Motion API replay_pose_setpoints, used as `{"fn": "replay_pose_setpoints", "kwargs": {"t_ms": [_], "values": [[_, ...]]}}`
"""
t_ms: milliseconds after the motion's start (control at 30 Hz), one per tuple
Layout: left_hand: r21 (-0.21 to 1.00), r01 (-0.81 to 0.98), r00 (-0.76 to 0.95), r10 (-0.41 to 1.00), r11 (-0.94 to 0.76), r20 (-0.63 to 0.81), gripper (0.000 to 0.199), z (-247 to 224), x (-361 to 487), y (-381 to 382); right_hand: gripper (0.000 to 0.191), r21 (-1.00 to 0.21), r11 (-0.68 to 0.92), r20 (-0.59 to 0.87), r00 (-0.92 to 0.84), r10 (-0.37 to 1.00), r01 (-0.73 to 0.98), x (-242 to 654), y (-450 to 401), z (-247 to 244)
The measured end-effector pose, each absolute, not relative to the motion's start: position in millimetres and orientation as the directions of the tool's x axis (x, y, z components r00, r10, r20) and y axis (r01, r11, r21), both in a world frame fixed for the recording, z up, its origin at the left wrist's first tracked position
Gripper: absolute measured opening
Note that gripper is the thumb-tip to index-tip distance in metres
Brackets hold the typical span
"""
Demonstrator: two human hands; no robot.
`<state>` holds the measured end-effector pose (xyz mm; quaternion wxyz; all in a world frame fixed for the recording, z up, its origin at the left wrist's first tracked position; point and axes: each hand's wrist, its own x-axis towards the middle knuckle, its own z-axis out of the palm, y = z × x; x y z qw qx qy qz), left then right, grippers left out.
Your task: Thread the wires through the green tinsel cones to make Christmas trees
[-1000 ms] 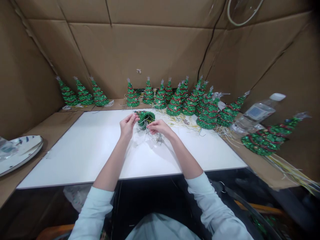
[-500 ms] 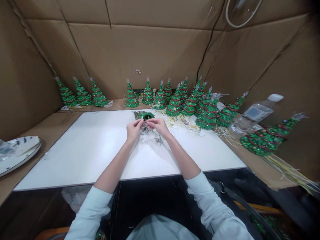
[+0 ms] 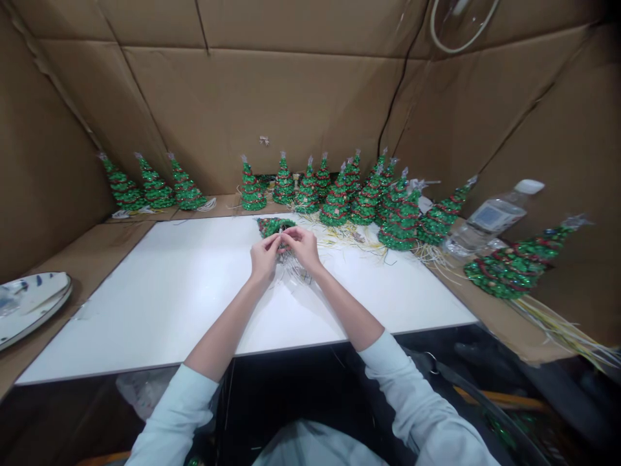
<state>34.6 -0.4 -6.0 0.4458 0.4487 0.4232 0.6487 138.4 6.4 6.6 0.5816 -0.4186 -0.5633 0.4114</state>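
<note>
Left hand [image 3: 264,257] and right hand [image 3: 303,247] pinch thin wires [image 3: 292,266]; tree [image 3: 268,226] lies sideways just beyond, tip leftward, base nearer right hand.

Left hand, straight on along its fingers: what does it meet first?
Probably the right hand, whose fingertips look to be touching the left's or nearly so; the gap is unclear. The green tree appears just behind.
</note>
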Motion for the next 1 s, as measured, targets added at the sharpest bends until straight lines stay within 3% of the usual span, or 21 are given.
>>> {"fn": "replay_pose_setpoints", "kwargs": {"t_ms": [300,600,700,833,1000], "values": [[0.939,-0.262,-0.145,0.971,-0.223,0.19,0.031,-3.8,35.7,-2.1,0.023,-0.956,0.292,0.293,0.037,0.955,0.04,140.4,5.6,8.2],[0.957,-0.156,-0.143,0.964,-0.245,0.224,0.028,-0.6,31.3,-0.5,0.028,-0.955,0.269,0.271,-0.003,0.963,0.12,145.6,4.4,14.5],[0.955,-0.143,-0.167,0.958,-0.26,0.235,0.025,-2.3,25.7,4.4,0.027,-0.928,0.213,0.192,-0.096,0.977,0.307,150.2,1.9,18.6],[0.959,-0.111,-0.181,0.954,-0.262,0.24,0.023,-4.5,18.2,10.4,0.02,-0.707,0.219,0.183,-0.125,0.975,0.673,150.4,-2.7,19.6],[0.962,-0.101,-0.214,0.949,-0.255,0.23,0.025,-0.9,12.4,12.9,0.019,-0.582,0.173,0.12,-0.126,0.985,0.795,141.1,-6.4,13.4]]}}
